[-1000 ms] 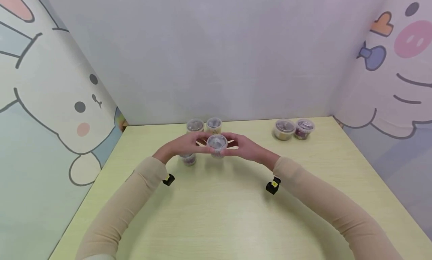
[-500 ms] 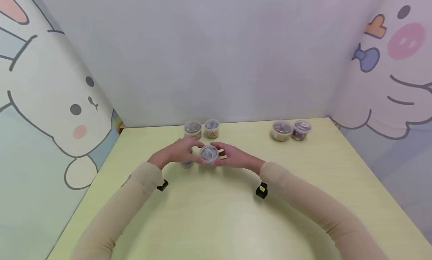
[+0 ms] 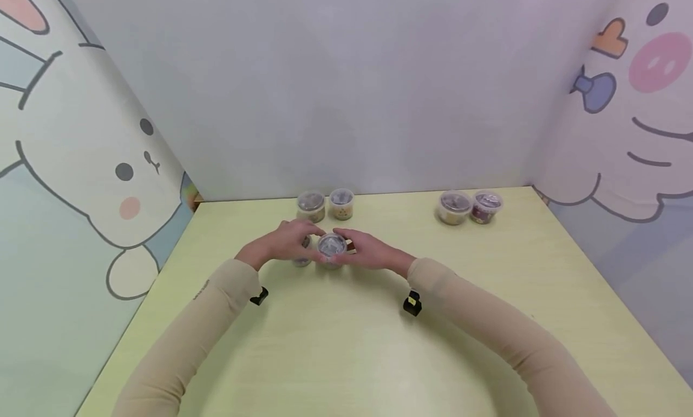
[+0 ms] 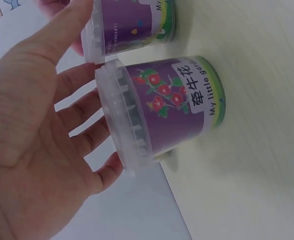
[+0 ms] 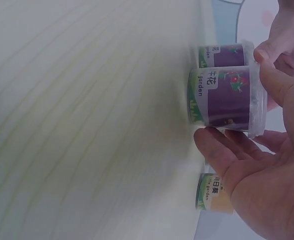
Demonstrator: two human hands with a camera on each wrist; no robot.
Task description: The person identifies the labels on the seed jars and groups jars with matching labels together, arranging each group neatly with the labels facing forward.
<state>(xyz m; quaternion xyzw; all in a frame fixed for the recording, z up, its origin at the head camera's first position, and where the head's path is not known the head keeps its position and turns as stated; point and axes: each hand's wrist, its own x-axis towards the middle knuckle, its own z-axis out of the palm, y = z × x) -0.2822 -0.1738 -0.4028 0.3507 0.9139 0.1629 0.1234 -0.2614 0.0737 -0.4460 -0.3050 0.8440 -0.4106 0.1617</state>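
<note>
In the head view, a purple-sided plastic tub (image 3: 332, 247) with a clear lid stands between both hands. My right hand (image 3: 369, 249) holds its right side, thumb at the lid's near rim; in the right wrist view the tub (image 4: 129, 25) (image 5: 222, 97) looks upright at the table. My left hand (image 3: 287, 241) grips the same tub from the left, its thumb reaching the lid. A second purple tub (image 4: 172, 100), printed with red flowers and "My little garden", stands close beside it, mostly hidden beneath my left hand in the head view.
Behind the hands two lidded tubs, one wide (image 3: 311, 206) and one with an orange-yellow side (image 3: 341, 204), stand near the back wall (image 3: 357, 104). A wide tub (image 3: 454, 207) and a purple one (image 3: 486, 207) stand at the back right of the pale wooden table (image 3: 346, 345).
Both hands have brought the tub nearer and slightly left, down beside the second purple tub. The tubs at the back have stayed in place.
</note>
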